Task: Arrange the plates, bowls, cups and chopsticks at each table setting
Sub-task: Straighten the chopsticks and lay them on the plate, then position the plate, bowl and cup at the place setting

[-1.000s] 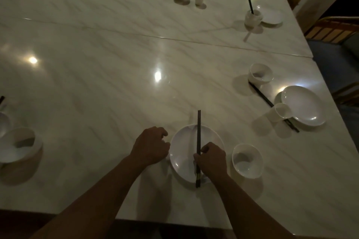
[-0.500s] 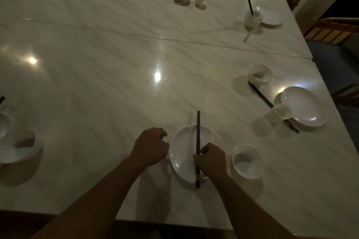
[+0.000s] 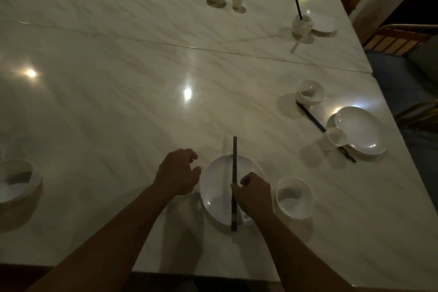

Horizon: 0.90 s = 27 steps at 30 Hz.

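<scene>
Pale marble-look table (image 3: pixel 142 102) fills the head view in dim light, and near its front edge a white plate (image 3: pixel 218 187) stands with a white bowl (image 3: pixel 294 198) just beside it on the right. Across this plate lie dark chopsticks (image 3: pixel 234 163), tips pointing away over the far rim, and the right hand (image 3: pixel 254 193) pinches them near their middle with curled fingers. The left hand (image 3: pixel 177 173) rests at the plate's left rim, fingers loosely curled and holding nothing.

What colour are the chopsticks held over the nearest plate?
The chopsticks are black; the head view shows it.
</scene>
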### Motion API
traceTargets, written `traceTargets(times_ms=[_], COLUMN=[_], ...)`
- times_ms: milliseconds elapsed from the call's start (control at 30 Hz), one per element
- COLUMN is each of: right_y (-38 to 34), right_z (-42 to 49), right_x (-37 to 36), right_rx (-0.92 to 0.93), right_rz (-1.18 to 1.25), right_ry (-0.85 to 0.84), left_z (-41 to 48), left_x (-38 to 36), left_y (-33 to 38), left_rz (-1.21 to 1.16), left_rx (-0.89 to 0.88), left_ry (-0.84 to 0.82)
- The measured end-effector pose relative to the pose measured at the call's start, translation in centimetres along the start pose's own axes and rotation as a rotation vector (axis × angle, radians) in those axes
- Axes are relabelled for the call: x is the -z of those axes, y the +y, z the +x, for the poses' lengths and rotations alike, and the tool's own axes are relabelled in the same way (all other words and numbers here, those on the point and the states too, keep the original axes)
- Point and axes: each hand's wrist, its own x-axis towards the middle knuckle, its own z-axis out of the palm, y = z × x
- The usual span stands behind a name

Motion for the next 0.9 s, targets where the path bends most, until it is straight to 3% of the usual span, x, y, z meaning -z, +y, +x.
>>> traceTargets(times_ms=[267, 533, 700, 900], right_y=[1.9, 8.8, 16.4, 27.1], right_z=[0.5, 3.7, 7.7, 13.4], right_x=[6.4, 15.2, 20.3, 27.7], right_rx=[0.07, 0.078, 0.146, 0.23], right_rz=[-0.018, -0.051, -0.131, -0.256], right_ry=[-0.003, 0.079, -0.051, -0.297], left_z=[1.3, 2.8, 4.9, 5.4], left_x=[-1.5, -4.7, -8.9, -16.4], left_y=[4.4, 12.6, 19.4, 29.5], left_rz=[-0.052, -0.059, -0.019, -0.027], left_rx=[-0.079, -0.127, -0.142, -0.018], left_ry=[0.011, 0.042, 0.098, 0.183])
